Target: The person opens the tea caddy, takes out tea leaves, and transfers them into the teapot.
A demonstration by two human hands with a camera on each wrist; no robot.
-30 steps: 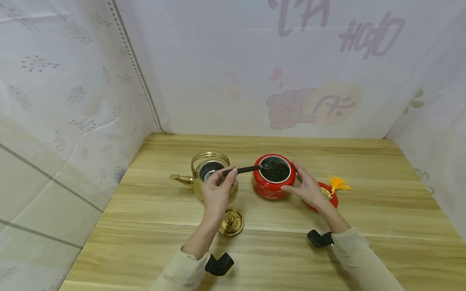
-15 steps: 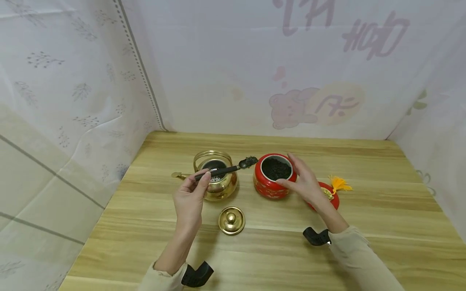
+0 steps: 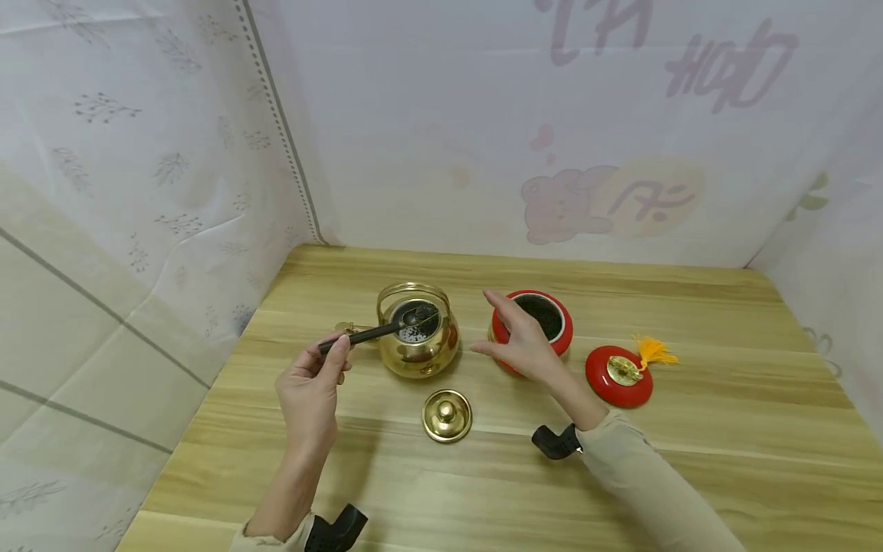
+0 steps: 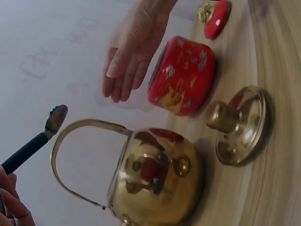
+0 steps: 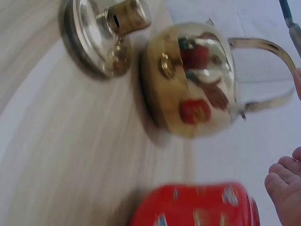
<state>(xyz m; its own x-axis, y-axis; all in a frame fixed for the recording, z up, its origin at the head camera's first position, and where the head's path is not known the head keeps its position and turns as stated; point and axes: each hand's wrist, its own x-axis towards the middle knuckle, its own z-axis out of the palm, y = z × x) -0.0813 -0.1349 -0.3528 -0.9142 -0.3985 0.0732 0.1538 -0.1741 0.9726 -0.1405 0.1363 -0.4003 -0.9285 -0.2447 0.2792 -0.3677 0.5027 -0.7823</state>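
Observation:
My left hand [image 3: 310,391] pinches the black handle of a small spoon [image 3: 372,332]. Dark tea leaves lie in the spoon's bowl, which overlaps the open mouth of a gold teapot [image 3: 421,356] in the head view; in the left wrist view the spoon [image 4: 28,149] is above the pot, near its raised handle. My right hand [image 3: 520,341], fingers extended and thumb apart, is between the teapot and a red jar [image 3: 567,337], covering part of the jar. It holds nothing. Dark tea leaves fill the jar. The teapot's spout is partly behind my left hand.
The teapot's round gold lid [image 3: 447,416] lies on the wooden table [image 3: 469,498] in front of the pot. Right of the jar rests its red lid [image 3: 618,377] with a yellow tassel [image 3: 658,350]. Printed cloth [image 3: 428,138] hangs behind the table.
The loaded spoon has come out of the red jar and moved left over the teapot with my left hand. My right hand has let go of the jar and moved left.

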